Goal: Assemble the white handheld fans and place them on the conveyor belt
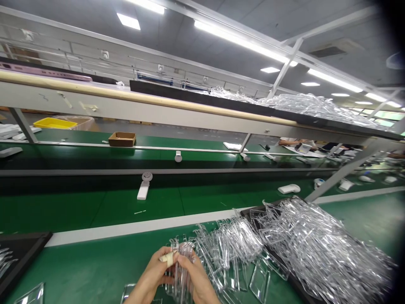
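Note:
Both my hands are wrapped round one bundle of clear plastic frames (181, 274) low in the middle of the head view. My left hand (158, 268) grips the bundle's left side, and pale tape covers one of its fingertips. From the right, my right hand (194, 270) closes on the same bundle, thumb in front. Just right of my hands, a loose pile of similar clear plastic frames (234, 245) lies on the green work surface (95, 261). More of them are heaped on a black tray (299, 287) farther right.
Beyond a pale rail runs a green conveyor belt (110, 207) carrying a white handheld fan (144, 185). At the left stands another black tray (28, 249). A raised shelf (177, 107) crosses above. A brown box (122, 139) sits behind. At far right, another person's hands (306, 142) show.

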`<state>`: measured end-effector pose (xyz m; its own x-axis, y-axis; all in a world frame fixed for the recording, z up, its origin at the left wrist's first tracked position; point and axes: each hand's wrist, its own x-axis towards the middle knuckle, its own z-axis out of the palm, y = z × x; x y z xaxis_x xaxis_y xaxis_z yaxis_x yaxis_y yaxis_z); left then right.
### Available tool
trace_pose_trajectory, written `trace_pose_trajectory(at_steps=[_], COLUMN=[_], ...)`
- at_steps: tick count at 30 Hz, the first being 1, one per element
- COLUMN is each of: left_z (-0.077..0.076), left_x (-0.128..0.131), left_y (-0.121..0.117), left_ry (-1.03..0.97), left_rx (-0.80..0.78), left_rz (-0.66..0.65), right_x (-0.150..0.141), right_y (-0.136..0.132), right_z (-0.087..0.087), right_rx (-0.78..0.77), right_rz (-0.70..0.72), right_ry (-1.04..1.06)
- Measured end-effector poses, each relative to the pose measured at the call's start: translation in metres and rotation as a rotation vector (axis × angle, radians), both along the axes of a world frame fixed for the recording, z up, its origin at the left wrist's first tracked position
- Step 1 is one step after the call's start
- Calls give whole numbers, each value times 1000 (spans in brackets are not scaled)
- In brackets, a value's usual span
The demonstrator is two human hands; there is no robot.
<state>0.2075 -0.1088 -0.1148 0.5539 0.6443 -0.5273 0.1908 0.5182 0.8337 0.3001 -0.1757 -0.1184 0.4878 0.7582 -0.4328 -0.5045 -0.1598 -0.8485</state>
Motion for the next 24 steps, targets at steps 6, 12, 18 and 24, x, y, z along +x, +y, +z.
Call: trace_pose_trajectory(at_steps=[6,12,18,24], left_z=[-8,-8,-4,-9], left_x=[-2,2,13,14], left_y=[14,21,22,25], left_ry=[390,713,773,765], left_rx=[345,583,591,594], left_rz=[-142,-364,-418,-305], right_x=[28,31,16,8], right_y=[-8,0,20,27], right_z=[8,24,33,27], right_rx=[-280,-477,-607,-689], right_rz=[-36,88,253,303], right_ry=[-485,-739,-954,-1089])
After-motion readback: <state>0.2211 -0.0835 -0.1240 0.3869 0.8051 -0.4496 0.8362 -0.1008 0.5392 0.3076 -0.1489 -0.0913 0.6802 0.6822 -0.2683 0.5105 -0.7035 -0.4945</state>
